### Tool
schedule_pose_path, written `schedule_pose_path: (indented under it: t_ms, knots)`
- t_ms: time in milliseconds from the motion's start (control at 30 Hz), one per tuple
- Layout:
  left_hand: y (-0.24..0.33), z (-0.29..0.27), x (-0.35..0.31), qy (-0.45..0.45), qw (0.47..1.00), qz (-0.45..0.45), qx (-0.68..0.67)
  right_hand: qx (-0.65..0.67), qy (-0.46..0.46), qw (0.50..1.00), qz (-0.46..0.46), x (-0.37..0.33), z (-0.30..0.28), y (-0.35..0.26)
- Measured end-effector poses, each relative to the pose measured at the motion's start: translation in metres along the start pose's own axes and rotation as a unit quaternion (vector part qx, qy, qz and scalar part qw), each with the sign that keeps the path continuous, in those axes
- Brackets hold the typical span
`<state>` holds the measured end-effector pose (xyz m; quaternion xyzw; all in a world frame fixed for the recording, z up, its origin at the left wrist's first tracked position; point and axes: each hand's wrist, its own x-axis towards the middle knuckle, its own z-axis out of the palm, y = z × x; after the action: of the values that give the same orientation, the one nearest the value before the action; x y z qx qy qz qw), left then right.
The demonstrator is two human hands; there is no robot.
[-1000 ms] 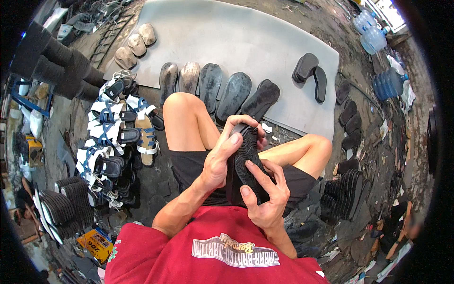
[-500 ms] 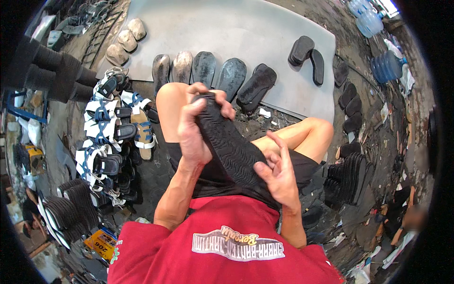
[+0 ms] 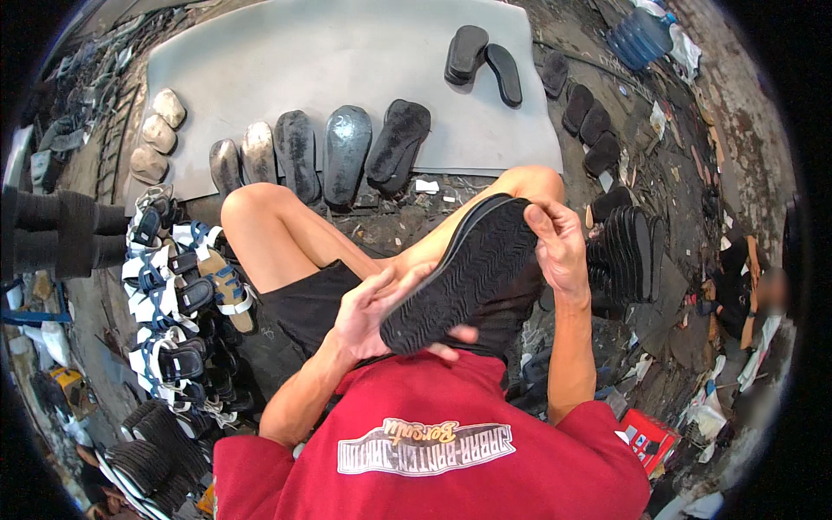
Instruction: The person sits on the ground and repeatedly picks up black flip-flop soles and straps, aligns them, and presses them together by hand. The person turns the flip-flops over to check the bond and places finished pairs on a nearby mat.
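While the black sole (image 3: 464, 273) is held up over the black shorts (image 3: 303, 303), near the middle of the view, two things could go wrong: a drop or a split. Going by a clock set on that sole, the left grip (image 3: 364, 316) is at 8 o'clock, cupped around the low end, with fingertips poking out past its edge. The right grip (image 3: 562, 247), between 2 and 3 o'clock, pinches the high end, thumb on top; its other fingers are partly hidden, so I cannot tell how firm that hold is. If the thumb slips, the high end could tip down, and the sole could fall on the messy ground (image 3: 373, 225) and get dirty. If it is bent too hard, what look like layers along its edge could peel. A wide swing toward 11 o'clock could bump the row of shoe shapes (image 3: 347, 156) at the gray mat (image 3: 243, 69); toward 3 o'clock, the stack of soles (image 3: 637, 251).
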<state>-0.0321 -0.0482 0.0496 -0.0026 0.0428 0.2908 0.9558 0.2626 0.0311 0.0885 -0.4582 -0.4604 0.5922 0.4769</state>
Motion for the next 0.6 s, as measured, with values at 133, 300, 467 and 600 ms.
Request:
schedule_pose_path:
  t_ms: [133, 300, 467, 600]
  knots:
    - [-0.014, -0.023, 0.030, 0.019, 0.997, -0.078, 0.023, -0.093, -0.043, 0.994, 0.021, 0.006, -0.002, 0.000]
    - [-0.033, -0.016, 0.032, 0.083, 0.993, -0.075, 0.044, -0.253, 0.008, 0.967, -0.013, -0.002, 0.015, -0.022]
    - [-0.040, -0.019, 0.029, 0.042, 0.996, -0.073, 0.028, -0.400, 0.011, 0.900, -0.171, -0.005, 0.035, -0.038]
    - [-0.044, -0.016, 0.028, 0.040, 0.995, -0.089, 0.029, -0.348, 0.054, 0.932, -0.085, -0.013, 0.037, -0.033]
